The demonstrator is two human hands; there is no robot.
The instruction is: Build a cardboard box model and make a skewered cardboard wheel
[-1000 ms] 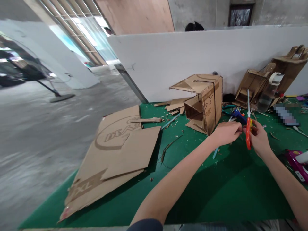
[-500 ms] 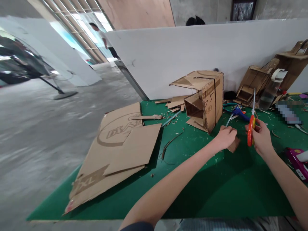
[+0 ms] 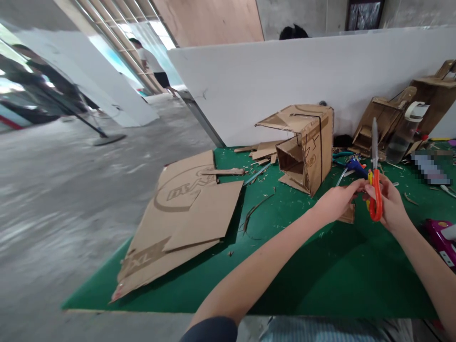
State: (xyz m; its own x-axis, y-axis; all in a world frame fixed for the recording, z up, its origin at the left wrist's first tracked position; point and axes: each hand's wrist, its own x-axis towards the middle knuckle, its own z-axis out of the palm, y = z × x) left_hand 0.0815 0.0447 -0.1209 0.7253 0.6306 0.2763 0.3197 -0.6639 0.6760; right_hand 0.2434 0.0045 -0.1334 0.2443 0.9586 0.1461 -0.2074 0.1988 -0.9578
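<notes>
My right hand (image 3: 390,202) is closed on scissors (image 3: 376,194) with orange and yellow handles, their blades pointing up and away from me. Beside them, the fingers of my left hand (image 3: 337,202) are pinched together near the yellow handle; what they hold, if anything, is too small to tell. A small brown cardboard piece (image 3: 348,214) lies under my left hand. Just beyond it is a blue tool (image 3: 355,167). To the left stands an open cardboard box structure (image 3: 315,154) with a black band round it.
Cardboard sheets (image 3: 199,213) lie left on the green table (image 3: 285,285). Scraps (image 3: 263,151) sit by the white partition (image 3: 285,85). A bottle (image 3: 406,130), a phone (image 3: 429,168) and a magenta tool (image 3: 440,242) are at right. People are in the background.
My left hand has moved right and up, off the small cardboard piece, to beside the scissors. The scissors have turned slightly in my right hand. The view has shifted slightly left.
</notes>
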